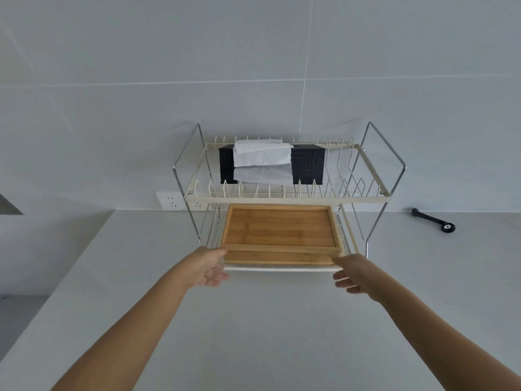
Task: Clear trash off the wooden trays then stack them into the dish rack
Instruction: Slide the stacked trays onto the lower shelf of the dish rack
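A two-tier dish rack (284, 198) with a cream frame stands against the tiled wall. On its lower shelf lie two wooden trays, stacked: the upper tray (280, 228) sits a little askew on the lower tray (277, 258), whose front edge sticks out beneath it. No trash shows on the upper tray. My left hand (210, 268) hovers at the stack's front left corner, fingers spread and holding nothing. My right hand (352, 273) is at the front right corner, also spread and empty.
A black tissue box (307, 163) with white tissue pulled out sits on the rack's top shelf. A black tool (434, 221) lies on the grey counter (267, 320) at the right. A wall socket (172, 201) is behind the rack, left. The counter's edge drops off at the left.
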